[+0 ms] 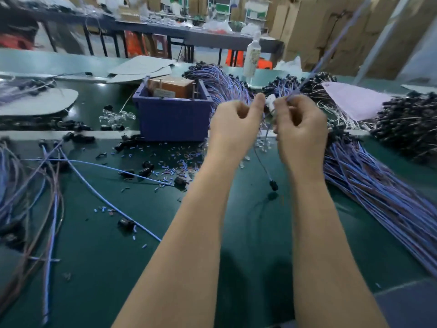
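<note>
Both hands are raised above the green table. My left hand pinches a small white connector between thumb and forefinger. My right hand pinches a thin blue wire right beside that connector; the wire runs up and away to the upper right. Below the hands a dark cable hangs down, ending in a small black plug just above the table.
A purple bin with a brown device stands left of the hands. A big bundle of blue wires fans across the right side, loose wires lie left. Small clippings and black plugs litter the middle. A bottle stands behind.
</note>
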Available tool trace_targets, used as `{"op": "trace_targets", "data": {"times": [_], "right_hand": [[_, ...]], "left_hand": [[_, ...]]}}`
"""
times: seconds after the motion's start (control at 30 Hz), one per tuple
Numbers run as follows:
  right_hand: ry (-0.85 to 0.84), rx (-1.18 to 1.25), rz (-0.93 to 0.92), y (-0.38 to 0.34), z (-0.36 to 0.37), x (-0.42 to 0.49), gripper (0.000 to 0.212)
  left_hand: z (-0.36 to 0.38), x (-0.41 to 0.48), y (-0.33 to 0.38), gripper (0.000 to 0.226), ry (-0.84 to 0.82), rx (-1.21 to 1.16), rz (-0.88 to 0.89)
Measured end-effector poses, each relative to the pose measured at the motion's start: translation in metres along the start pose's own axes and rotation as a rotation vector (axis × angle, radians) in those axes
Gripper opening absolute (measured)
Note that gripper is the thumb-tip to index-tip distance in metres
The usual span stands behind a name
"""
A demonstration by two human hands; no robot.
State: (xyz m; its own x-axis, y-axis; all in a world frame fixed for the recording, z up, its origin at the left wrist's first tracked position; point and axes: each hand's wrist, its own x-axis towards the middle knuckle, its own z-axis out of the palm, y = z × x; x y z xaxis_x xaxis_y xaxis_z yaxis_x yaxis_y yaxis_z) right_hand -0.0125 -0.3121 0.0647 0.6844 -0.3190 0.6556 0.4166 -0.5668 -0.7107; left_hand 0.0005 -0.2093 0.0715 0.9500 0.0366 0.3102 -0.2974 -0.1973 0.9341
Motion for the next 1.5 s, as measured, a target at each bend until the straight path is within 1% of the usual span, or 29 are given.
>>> {"op": "trace_targets", "data": {"times": [0.03, 0.07, 0.1, 0.13, 0.17, 0.2, 0.23, 0.27, 0.33, 0.43, 0.47, 0.5, 0.57, 0.6, 0.63, 0.67, 0.7, 0.73, 0.8, 0.83, 0.9, 0.97, 1.07, 1.17, 1.23, 1.33, 1.43, 1.5], "right_hand": [[0.127, 0.078, 0.042, 0.004, -0.014, 0.004, 0.018], [0.244, 0.162, 0.087, 0.008, -0.027, 0.006, 0.02], [0.341, 0.239, 0.135, 0.014, -0.04, 0.007, 0.021], [0.424, 0.288, 0.184, 0.021, -0.052, 0.006, 0.023], [0.496, 0.315, 0.236, 0.029, -0.064, 0.004, 0.024], [0.562, 0.344, 0.286, 0.038, -0.075, 0.0, 0.026], [0.618, 0.388, 0.33, 0.048, -0.086, -0.005, 0.028], [0.66, 0.427, 0.376, 0.059, -0.096, -0.011, 0.03], [0.705, 0.467, 0.488, 0.08, -0.111, -0.023, 0.032], [0.784, 0.529, 0.71, 0.11, -0.131, -0.035, 0.034], [0.805, 0.566, 0.783, 0.119, -0.137, -0.037, 0.033], [0.809, 0.609, 0.841, 0.126, -0.141, -0.039, 0.032], [0.785, 0.722, 0.902, 0.136, -0.145, -0.041, 0.032], [0.777, 0.791, 0.909, 0.139, -0.146, -0.04, 0.031], [0.771, 0.86, 0.909, 0.14, -0.145, -0.038, 0.03], [0.77, 0.907, 0.913, 0.141, -0.144, -0.037, 0.027], [0.768, 0.925, 0.924, 0.141, -0.141, -0.036, 0.024], [0.763, 0.917, 0.939, 0.142, -0.139, -0.035, 0.021], [0.753, 0.884, 0.965, 0.142, -0.134, -0.035, 0.017], [0.751, 0.874, 0.974, 0.141, -0.133, -0.035, 0.015], [0.75, 0.847, 0.981, 0.138, -0.13, -0.034, 0.014], [0.735, 0.821, 0.967, 0.131, -0.123, -0.033, 0.012], [0.623, 0.789, 0.921, 0.112, -0.098, -0.031, 0.015], [0.417, 0.759, 0.851, 0.087, -0.055, -0.028, 0.02], [0.229, 0.693, 0.796, 0.068, -0.019, -0.03, 0.021], [-0.118, 0.555, 0.684, 0.035, 0.041, -0.041, 0.018], [-0.416, 0.27, 0.47, 0.001, 0.097, -0.057, 0.011], [-0.561, 0.105, 0.347, -0.019, 0.129, -0.07, 0.015]], "left_hand": [[0.017, -0.004, 0.004, 0.052, -0.134, -0.06, -0.147], [0.035, -0.009, 0.008, 0.06, -0.284, -0.17, -0.312], [0.053, -0.013, 0.012, 0.062, -0.411, -0.327, -0.45], [0.071, -0.016, 0.014, 0.06, -0.482, -0.519, -0.534], [0.089, -0.018, 0.017, 0.053, -0.494, -0.716, -0.57], [0.104, -0.017, 0.02, 0.044, -0.467, -0.873, -0.577], [0.118, -0.015, 0.023, 0.037, -0.435, -0.966, -0.572], [0.132, -0.013, 0.024, 0.031, -0.412, -1.004, -0.559], [0.159, -0.011, 0.023, 0.027, -0.375, -0.955, -0.552], [0.2, -0.021, 0.018, 0.029, -0.373, -0.775, -0.538], [0.212, -0.026, 0.014, 0.031, -0.384, -0.729, -0.571], [0.226, -0.027, 0.009, 0.032, -0.404, -0.73, -0.624], [0.247, -0.023, -0.003, 0.026, -0.424, -0.733, -0.785], [0.251, -0.021, -0.007, 0.025, -0.49, -0.593, -0.769], [0.253, -0.025, -0.011, 0.027, -0.485, -0.482, -0.728], [0.252, -0.025, -0.014, 0.027, -0.506, -0.414, -0.706], [0.25, -0.025, -0.019, 0.027, -0.552, -0.45, -0.719], [0.25, -0.026, -0.025, 0.029, -0.545, -0.425, -0.678], [0.251, -0.023, -0.036, 0.032, -0.439, -0.277, -0.558], [0.247, -0.021, -0.039, 0.032, -0.433, -0.194, -0.507], [0.238, -0.021, -0.044, 0.033, -0.436, -0.139, -0.434], [0.222, -0.021, -0.04, 0.033, -0.435, -0.157, -0.37], [0.183, -0.019, -0.031, 0.029, -0.346, -0.266, -0.299], [0.125, -0.011, -0.023, 0.024, -0.15, -0.395, -0.256], [0.081, -0.005, -0.021, 0.022, 0.026, -0.473, -0.234], [0.013, 0.0, -0.029, 0.022, 0.306, -0.553, -0.214], [-0.048, 0.0, -0.047, 0.021, 0.541, -0.595, -0.265], [-0.083, -0.002, -0.061, 0.017, 0.675, -0.607, -0.304]]}}
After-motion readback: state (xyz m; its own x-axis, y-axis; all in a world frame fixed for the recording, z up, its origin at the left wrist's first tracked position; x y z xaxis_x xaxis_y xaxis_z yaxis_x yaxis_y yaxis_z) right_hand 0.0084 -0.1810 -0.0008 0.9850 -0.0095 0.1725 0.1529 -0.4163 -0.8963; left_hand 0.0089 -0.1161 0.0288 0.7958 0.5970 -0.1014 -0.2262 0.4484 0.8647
